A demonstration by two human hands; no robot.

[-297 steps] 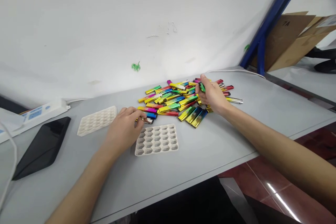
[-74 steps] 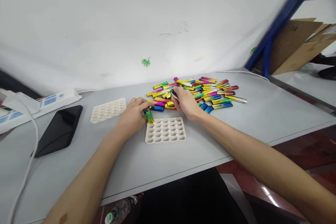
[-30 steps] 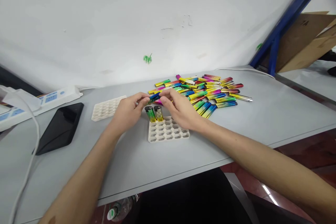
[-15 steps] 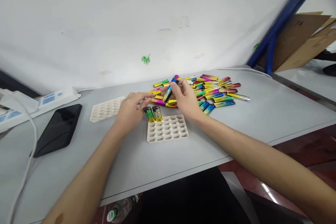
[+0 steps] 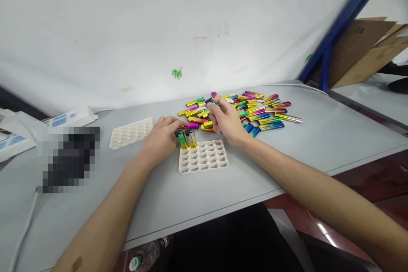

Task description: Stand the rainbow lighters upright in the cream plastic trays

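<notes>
Pinched in my right hand [image 5: 227,120] is a blue metallic lighter [image 5: 209,101], its upper end showing above the thumb and the rest hidden by the fingers. My left hand [image 5: 162,137] is low at the near left edge of the lighter pile. Its fingertips close on a red lighter [image 5: 181,127], mostly covered by the fingers. Just right of that hand, a green-and-yellow lighter [image 5: 182,140] and a silver-and-yellow lighter [image 5: 191,139] stand upright in the back-left holes of a cream honeycomb tray [image 5: 204,166].
Several shiny multicoloured lighters [image 5: 259,114] lie heaped behind and right of my right hand. A second cream tray [image 5: 132,133] is at left. Beyond it are a pixelated dark object [image 5: 72,159] and a power strip [image 5: 72,116]. A bottle [image 5: 149,255] is below the table edge.
My right hand has turned the blue lighter, so less of it shows. My left hand has moved slightly down and its fingers have closed in on the red lighter.
</notes>
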